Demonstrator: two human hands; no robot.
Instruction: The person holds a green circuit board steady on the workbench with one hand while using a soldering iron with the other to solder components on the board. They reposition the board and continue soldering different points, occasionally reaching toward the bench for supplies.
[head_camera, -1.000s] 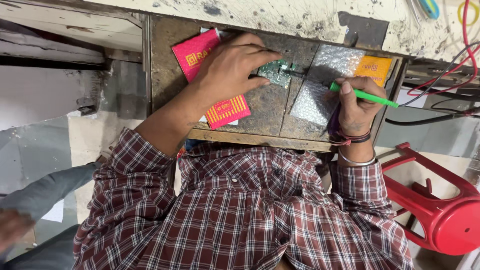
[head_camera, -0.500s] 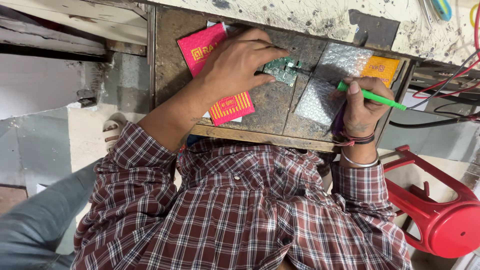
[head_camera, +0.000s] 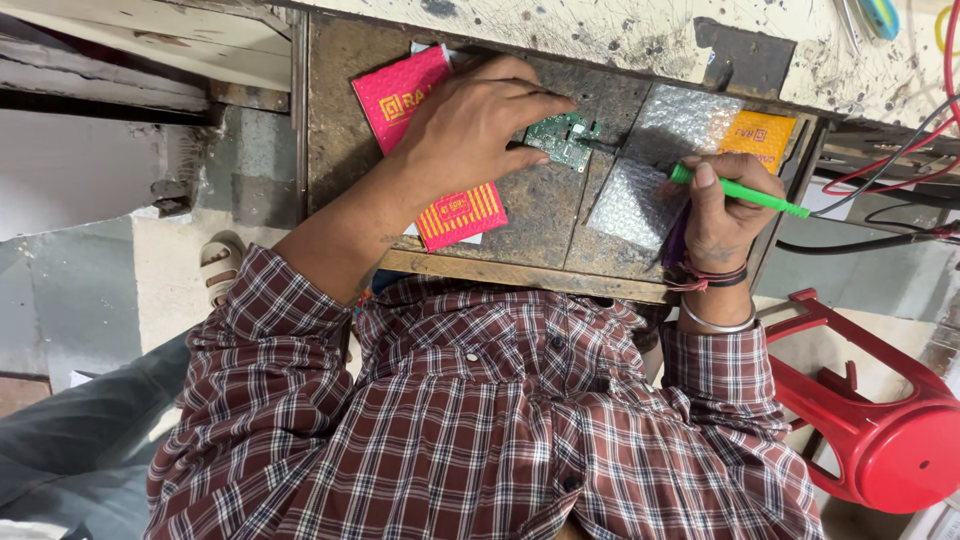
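Moved: left hand (head_camera: 478, 128) barely shifted, fingers now steadying board (head_camera: 563, 140) mid-bench.
Board: flat on worn benchtop (head_camera: 530, 215), pinned for work.
Right hand (head_camera: 722, 205): closed around green tool (head_camera: 738, 190), tip off right, over bubble wrap (head_camera: 640, 190).
Left: pink packet (head_camera: 425, 150) under forearm.

One head-worn camera looks steeply down, close over the chest, at the workbench (head_camera: 540, 215).

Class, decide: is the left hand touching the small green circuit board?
Touching. The head view shows the left hand's fingertips pinching the green circuit board's edge.
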